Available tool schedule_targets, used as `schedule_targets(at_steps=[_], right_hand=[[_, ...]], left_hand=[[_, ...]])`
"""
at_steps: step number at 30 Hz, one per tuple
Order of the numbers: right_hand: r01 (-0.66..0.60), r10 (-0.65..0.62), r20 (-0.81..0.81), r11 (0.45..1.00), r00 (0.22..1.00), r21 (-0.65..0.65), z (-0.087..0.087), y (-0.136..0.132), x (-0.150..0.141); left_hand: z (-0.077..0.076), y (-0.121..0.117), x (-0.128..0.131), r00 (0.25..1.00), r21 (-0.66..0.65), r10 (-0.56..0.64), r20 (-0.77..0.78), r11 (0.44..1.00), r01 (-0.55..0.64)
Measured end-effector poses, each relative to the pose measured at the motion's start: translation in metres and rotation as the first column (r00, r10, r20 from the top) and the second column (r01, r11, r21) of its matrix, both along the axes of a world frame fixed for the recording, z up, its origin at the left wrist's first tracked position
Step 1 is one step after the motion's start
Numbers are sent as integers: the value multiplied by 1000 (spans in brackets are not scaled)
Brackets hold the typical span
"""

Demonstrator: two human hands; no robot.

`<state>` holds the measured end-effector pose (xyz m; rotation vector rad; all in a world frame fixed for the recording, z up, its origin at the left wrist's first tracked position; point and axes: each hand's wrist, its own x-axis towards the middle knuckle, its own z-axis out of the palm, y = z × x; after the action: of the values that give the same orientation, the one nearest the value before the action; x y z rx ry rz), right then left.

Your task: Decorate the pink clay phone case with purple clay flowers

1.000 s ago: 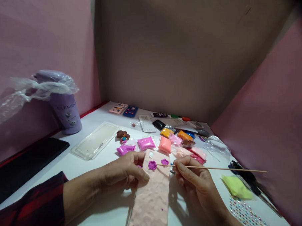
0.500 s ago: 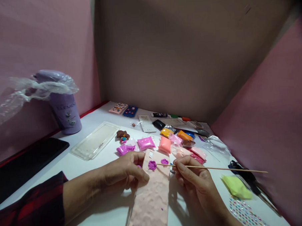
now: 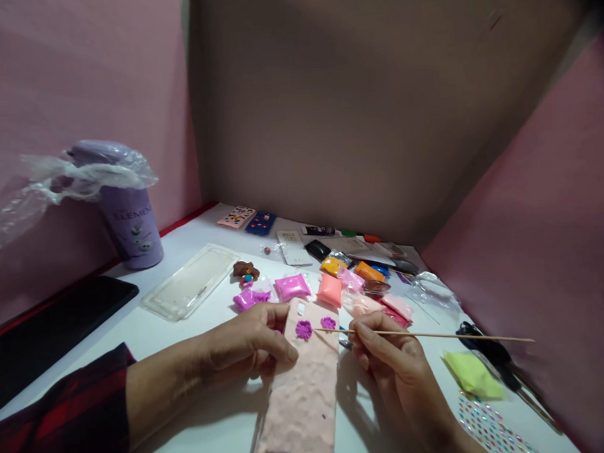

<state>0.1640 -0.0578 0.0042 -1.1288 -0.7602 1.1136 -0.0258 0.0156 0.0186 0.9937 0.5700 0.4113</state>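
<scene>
**Pink phone case [image 3: 299, 393] in L hand [image 3: 257, 342], thin stick [image 3: 437, 336] in R hand [image 3: 388, 356]**

At a white tbl [image 3: 191, 442], a person in a red-&-blk checked sleeve [image 3: 65, 417] grips the case by its upper L edge, thumb on the front, other fingers behind & partly hidden. The R hand pinches the stick btwn thumb & fingers, closer to its tip than its far end. The tip sits just beside the L of 2 magenta flowers [image 3: 304, 330] nr the case's top; the shaft runs by the lower edge of the R one. Case is low ctr of view, w/ a lumpy surface & a tiny purple speck [image 3: 323, 416] lower down. Just beyond: a magenta packet [image 3: 292, 287], a coral packet [image 3: 329, 289] & a brown lump [image 3: 246, 270]. Far L, a purple cup [image 3: 136, 227] stands past a clear case [image 3: 191, 281] lying flat. R side: a yellow packet [image 3: 473, 374] nr a sheet of gems [image 3: 491, 425]. Two decorated cases [image 3: 260, 223] lie at the back.
</scene>
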Motion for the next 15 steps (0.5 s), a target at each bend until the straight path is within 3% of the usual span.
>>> schedule_targets(at_steps=[15], right_hand=[[-50,50,22,999,998,-11,-2,0,0]], left_hand=[[1,-1,1,1000,3,5,12,1000,-5]])
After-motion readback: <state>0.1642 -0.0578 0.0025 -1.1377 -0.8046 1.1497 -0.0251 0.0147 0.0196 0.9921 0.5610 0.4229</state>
